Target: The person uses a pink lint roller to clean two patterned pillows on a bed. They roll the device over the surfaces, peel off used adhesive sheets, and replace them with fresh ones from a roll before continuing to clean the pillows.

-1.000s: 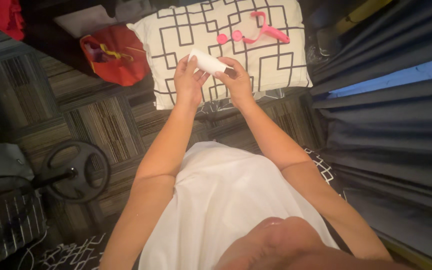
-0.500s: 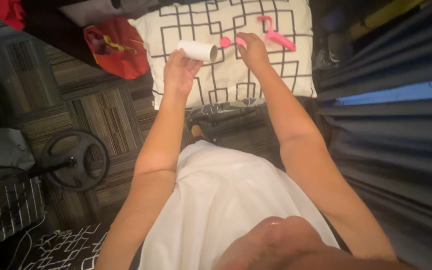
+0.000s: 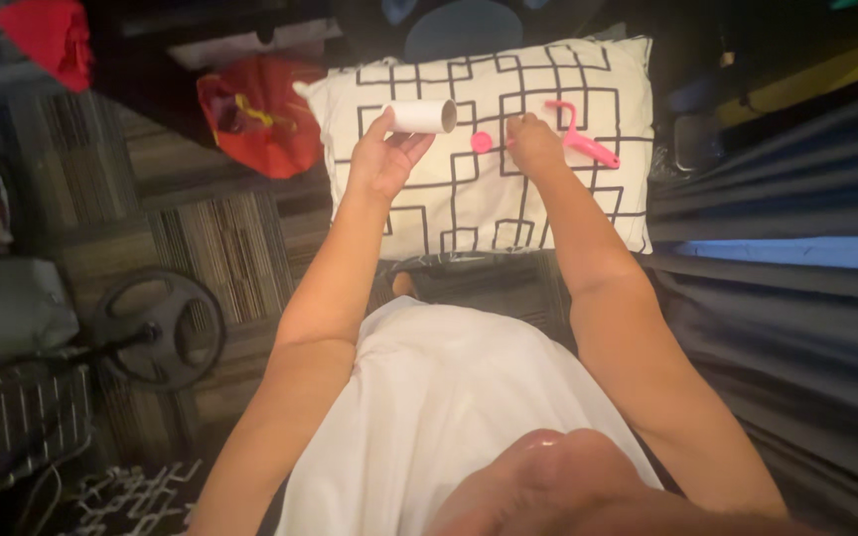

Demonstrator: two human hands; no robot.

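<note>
Since the earlier frame our two hands have come apart: the white roll that both held together a second ago now sits in our left hand alone, and our right hand has gone out to the pink handle on the pillow.

Our left hand (image 3: 381, 159) is raised over the left part of the pillow, palm up, its grip closed round the white roll (image 3: 422, 116) — fingers curled under it, thumb against its near side. It is a short paper-covered cylinder, lying roughly level, with its open hollow end facing right.

Our right hand (image 3: 533, 146) rests on the pillow, fingers bent down onto the near end of the pink handle (image 3: 578, 139). We cannot tell whether that grip has truly closed on the handle or only presses on it. A small pink round piece (image 3: 482, 142) lies just left of the hand, between the two hands. The handle runs away to the right, with a hooked bend at its far end.

Under it all lies the white pillow (image 3: 469, 208), printed with black square outlines, on a carpeted floor (image 3: 211, 238) of striped tiles. A red bag (image 3: 260, 119) sits left of the pillow, touching its corner. Nearer, on the left, lies a black steering wheel (image 3: 159, 328). Dark curtains (image 3: 786, 298) hang on the right.
</note>
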